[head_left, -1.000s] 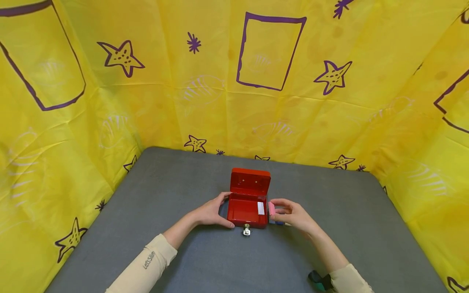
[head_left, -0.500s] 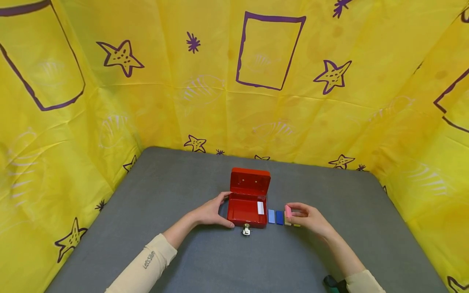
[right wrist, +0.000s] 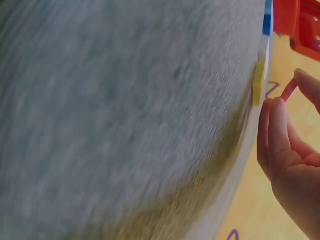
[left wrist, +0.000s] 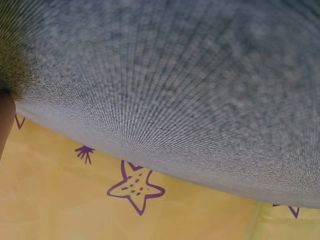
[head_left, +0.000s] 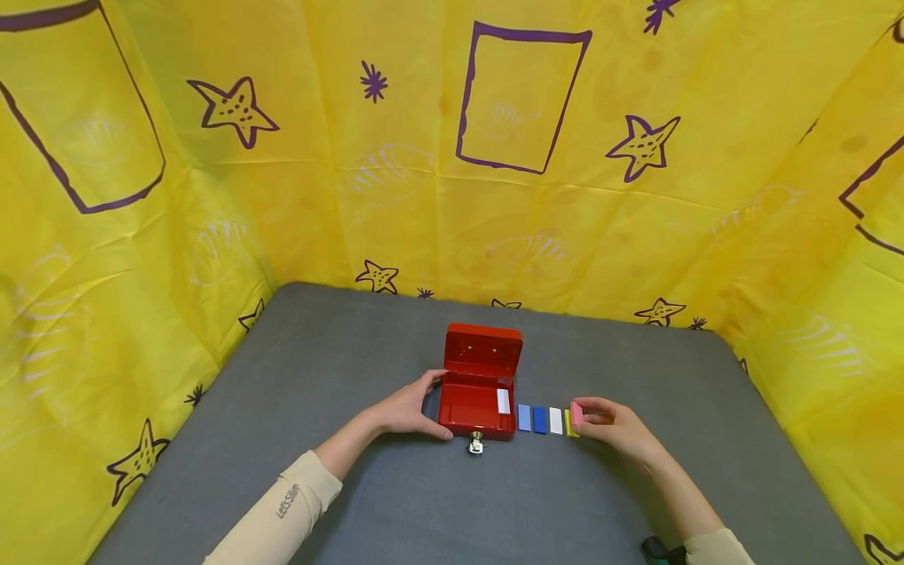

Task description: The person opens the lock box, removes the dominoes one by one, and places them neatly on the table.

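Observation:
A small red metal cash box stands with its lid up, a key hanging at the front lock. One white rectangular block lies inside at the right. My left hand grips the box's left side, thumb at the front corner and fingers at the back. To the right of the box, my right hand pinches a pink rectangular block between thumb and fingers, just above the right end of a row. A yellow block there is partly covered. In the right wrist view the pink block appears edge-on.
Between the box and the yellow block lie a light blue block, a dark blue block and a white block, side by side with small gaps. The grey table is bounded by yellow cloth walls.
My right hand has carried the pink block rightward from beside the box along the row, uncovering the light blue, dark blue and white blocks. The left hand has stayed on the box.

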The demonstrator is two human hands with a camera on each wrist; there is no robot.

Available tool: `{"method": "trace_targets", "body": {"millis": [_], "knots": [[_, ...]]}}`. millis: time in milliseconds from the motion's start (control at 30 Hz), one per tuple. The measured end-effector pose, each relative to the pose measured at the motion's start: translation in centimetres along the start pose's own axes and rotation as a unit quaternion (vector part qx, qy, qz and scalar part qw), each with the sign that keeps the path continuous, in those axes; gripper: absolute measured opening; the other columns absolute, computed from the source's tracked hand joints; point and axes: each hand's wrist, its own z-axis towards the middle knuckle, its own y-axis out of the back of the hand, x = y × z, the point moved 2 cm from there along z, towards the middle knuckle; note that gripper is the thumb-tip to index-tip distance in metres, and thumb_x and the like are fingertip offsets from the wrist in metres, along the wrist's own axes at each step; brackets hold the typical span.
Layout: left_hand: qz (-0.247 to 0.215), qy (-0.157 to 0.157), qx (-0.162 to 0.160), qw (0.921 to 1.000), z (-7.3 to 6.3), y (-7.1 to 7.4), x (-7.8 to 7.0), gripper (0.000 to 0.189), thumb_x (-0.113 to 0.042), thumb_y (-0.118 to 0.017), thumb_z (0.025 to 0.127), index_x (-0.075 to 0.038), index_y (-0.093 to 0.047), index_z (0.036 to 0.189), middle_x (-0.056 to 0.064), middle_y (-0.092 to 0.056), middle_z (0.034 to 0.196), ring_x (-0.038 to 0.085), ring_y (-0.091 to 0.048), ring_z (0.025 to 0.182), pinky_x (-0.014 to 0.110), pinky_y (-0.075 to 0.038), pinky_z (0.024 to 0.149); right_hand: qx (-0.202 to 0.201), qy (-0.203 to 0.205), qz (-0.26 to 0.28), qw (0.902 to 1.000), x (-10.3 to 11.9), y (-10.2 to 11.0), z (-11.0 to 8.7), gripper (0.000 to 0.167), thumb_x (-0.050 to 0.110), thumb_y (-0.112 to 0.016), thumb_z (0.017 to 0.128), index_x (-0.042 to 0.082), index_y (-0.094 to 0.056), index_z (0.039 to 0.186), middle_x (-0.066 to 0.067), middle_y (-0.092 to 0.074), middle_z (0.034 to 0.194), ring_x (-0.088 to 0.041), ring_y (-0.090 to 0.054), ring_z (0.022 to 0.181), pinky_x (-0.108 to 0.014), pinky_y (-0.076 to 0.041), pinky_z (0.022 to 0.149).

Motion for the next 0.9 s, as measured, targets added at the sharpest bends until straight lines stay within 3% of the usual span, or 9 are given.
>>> {"method": "trace_targets", "body": {"millis": [300,633,900], "knots": [[0.003,0.001,0.001,1.0,0.1,0.0,0.2,0.103,-0.043,-0.086,0.069,-0.015,-0.027,0.149,0.007,-0.037,0.15,0.03,-0.038,0.136,0.049,-0.033,0.11,0.003,0.032,-0.022,0.9992,-0.9,1.0,-0.3,0.052,0.012,-0.075,0.085,-0.007,-0.055,0.129,-0.023,-0.06,0.123,-0.03,-0.062,0.105,-0.02,-0.051,0.079],[0.0,-0.002,-0.001,1.0,0.0,0.1,0.1,0.103,-0.043,-0.085,0.07,-0.014,-0.027,0.15,0.008,-0.037,0.15,0.031,-0.038,0.136,0.05,-0.033,0.109,-0.03,0.041,-0.136,0.9895,-0.8,1.4,-0.7,0.052,0.021,-0.079,0.081,0.001,-0.061,0.125,-0.014,-0.066,0.113,-0.025,-0.062,0.101,-0.029,-0.049,0.082],[0.001,-0.006,-0.002,1.0,0.0,0.0,0.1,0.102,-0.041,-0.086,0.069,-0.013,-0.028,0.149,0.008,-0.038,0.149,0.031,-0.039,0.135,0.05,-0.034,0.109,-0.05,0.07,-0.168,0.982,-1.0,1.2,-0.7,0.048,0.022,-0.082,0.078,0.005,-0.065,0.12,-0.011,-0.065,0.111,-0.024,-0.062,0.097,-0.029,-0.05,0.079]]}}
